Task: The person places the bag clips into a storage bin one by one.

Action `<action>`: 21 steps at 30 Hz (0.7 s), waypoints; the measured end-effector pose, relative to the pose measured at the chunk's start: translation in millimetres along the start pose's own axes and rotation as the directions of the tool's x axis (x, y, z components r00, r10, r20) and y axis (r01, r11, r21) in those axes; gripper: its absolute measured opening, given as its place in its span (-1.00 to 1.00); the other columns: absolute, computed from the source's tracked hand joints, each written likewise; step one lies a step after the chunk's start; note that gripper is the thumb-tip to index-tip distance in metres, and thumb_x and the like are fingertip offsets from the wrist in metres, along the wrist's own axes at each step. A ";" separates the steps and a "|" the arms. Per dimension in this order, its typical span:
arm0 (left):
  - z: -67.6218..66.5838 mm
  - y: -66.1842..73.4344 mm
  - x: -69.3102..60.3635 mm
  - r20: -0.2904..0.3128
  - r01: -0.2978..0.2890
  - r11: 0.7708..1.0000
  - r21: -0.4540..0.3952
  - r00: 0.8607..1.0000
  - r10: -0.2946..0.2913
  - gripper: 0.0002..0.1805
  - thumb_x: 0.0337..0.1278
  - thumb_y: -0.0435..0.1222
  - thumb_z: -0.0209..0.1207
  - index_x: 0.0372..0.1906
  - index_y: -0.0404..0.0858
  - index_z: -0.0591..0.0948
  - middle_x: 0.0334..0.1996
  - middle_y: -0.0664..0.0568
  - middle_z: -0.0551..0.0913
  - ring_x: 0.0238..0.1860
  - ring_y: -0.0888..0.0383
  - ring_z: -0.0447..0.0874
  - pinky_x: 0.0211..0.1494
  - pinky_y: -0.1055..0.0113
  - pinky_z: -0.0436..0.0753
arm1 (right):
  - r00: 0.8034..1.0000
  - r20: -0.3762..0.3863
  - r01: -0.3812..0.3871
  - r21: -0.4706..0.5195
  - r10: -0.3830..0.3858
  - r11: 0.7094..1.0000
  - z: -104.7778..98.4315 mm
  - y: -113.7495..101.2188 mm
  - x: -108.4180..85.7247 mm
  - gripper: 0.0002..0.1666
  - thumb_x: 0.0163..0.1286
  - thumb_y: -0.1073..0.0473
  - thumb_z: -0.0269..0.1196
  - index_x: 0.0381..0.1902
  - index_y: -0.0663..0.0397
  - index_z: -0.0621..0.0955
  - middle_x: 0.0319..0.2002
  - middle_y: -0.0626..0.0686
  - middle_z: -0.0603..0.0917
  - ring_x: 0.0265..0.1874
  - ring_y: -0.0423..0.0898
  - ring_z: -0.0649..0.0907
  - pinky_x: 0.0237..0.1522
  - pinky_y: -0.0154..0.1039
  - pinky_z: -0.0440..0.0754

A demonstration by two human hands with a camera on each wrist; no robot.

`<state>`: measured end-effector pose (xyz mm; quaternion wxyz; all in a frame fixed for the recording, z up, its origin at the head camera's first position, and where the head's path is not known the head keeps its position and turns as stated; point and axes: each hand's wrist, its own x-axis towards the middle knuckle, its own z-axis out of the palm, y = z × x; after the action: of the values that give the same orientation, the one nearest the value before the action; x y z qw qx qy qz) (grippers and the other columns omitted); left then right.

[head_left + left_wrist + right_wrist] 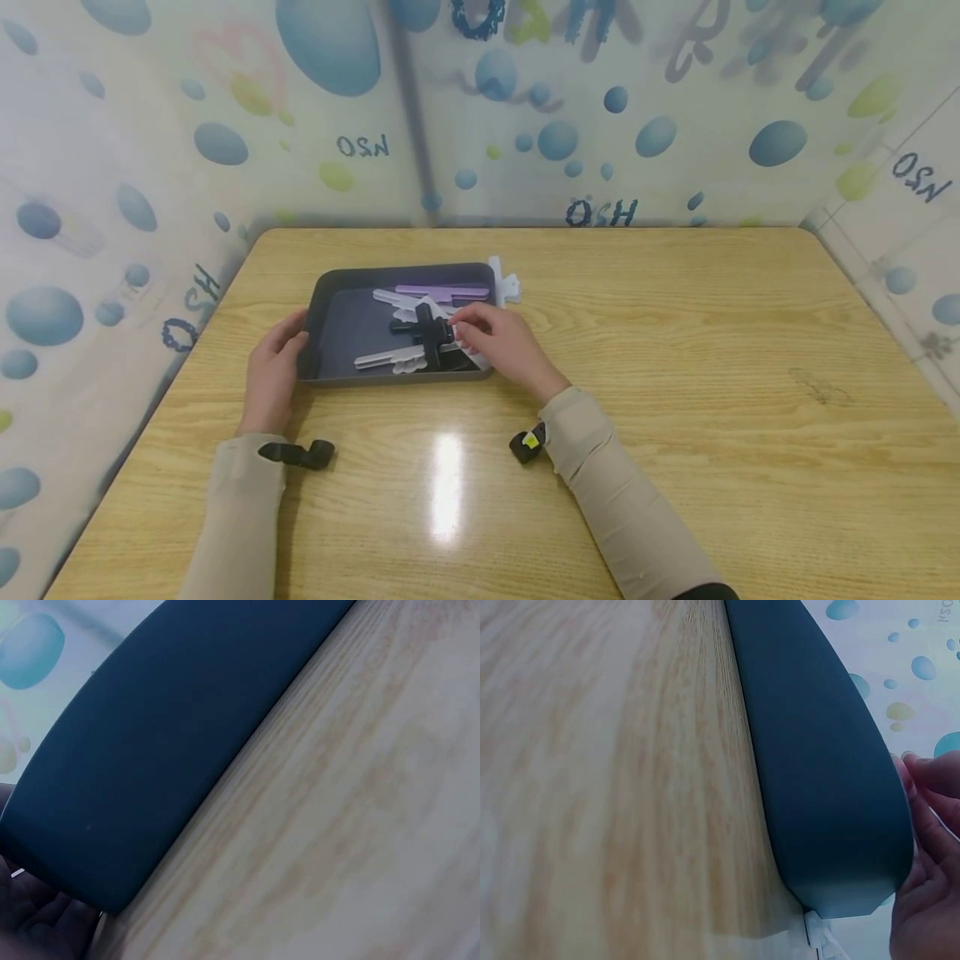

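A dark grey tray [341, 333] stands on the wooden table. My left hand [272, 375] grips its left side, the thumb at the rim; in the left wrist view, fingers [56, 922] curl by the tray's corner. Over the tray's right half, my right hand [504, 343] pinches the right end of a black clip-like piece [429, 337] with thumb and forefinger. Around and beneath that piece lie white long-bladed clips [386, 358] and purple ones [442, 292]. The right wrist view shows the right thumb and fingers [934, 776] close together behind the tray wall; their contact is hidden there.
A white clip-like piece [506, 283] sticks out past the tray's right edge, at the back corner. The table [675, 350] extends to the right and front of the tray. Behind it rises a patterned wall covering [420, 158].
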<state>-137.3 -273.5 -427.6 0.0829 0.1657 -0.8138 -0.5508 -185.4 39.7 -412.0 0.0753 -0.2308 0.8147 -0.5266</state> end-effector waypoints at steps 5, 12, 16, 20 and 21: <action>-0.1 0.3 -0.5 0.005 -0.006 1.000 -0.009 1.000 0.006 -0.54 0.29 -0.06 -0.13 0.27 0.01 0.30 0.27 0.14 0.25 0.28 0.23 0.12 0.32 0.24 0.12 | 1.000 0.001 0.000 -0.005 0.000 1.000 -0.2 -0.3 -0.1 -0.81 0.32 0.03 0.08 -0.15 -0.18 0.57 -0.37 -0.08 0.61 -0.42 -0.20 0.57 -0.40 -0.29 0.58; -0.6 0.2 -0.6 0.009 -0.008 1.000 0.001 1.000 0.008 -0.53 0.29 -0.05 -0.14 0.28 0.02 0.29 0.27 0.15 0.25 0.28 0.24 0.12 0.31 0.25 0.13 | 1.000 -0.001 -0.007 -0.002 0.007 1.000 0.1 -0.8 -0.2 -0.81 0.32 0.04 0.08 -0.16 -0.16 0.57 -0.38 -0.09 0.60 -0.42 -0.20 0.57 -0.39 -0.30 0.58; -0.7 -0.1 -0.3 0.007 -0.005 1.000 0.006 1.000 0.005 -0.53 0.29 -0.04 -0.14 0.27 0.03 0.29 0.27 0.16 0.25 0.28 0.25 0.12 0.31 0.25 0.13 | 1.000 -0.002 -0.010 0.005 0.010 1.000 0.4 -0.5 0.3 -0.80 0.32 0.04 0.09 -0.15 -0.14 0.58 -0.38 -0.08 0.61 -0.43 -0.19 0.57 -0.39 -0.30 0.58; -0.7 -0.2 -0.5 0.008 -0.006 1.000 0.000 1.000 0.006 -0.54 0.29 -0.04 -0.13 0.27 0.03 0.29 0.27 0.16 0.25 0.28 0.25 0.12 0.31 0.26 0.13 | 1.000 -0.004 -0.010 0.007 0.010 1.000 0.6 -0.2 0.4 -0.81 0.32 0.04 0.09 -0.16 -0.14 0.58 -0.39 -0.08 0.61 -0.43 -0.19 0.57 -0.40 -0.30 0.58; -0.7 -0.2 -0.5 0.009 -0.007 1.000 0.000 1.000 0.007 -0.54 0.29 -0.04 -0.13 0.27 0.03 0.30 0.27 0.16 0.25 0.28 0.25 0.12 0.31 0.26 0.12 | 1.000 -0.004 -0.010 0.009 0.010 1.000 0.6 -0.1 0.3 -0.81 0.32 0.04 0.09 -0.16 -0.14 0.58 -0.38 -0.08 0.61 -0.43 -0.19 0.57 -0.40 -0.30 0.58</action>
<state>-136.6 -274.0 -427.5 0.0813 0.1602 -0.8148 -0.5512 -185.4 39.1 -412.1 0.0772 -0.2255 0.8137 -0.5302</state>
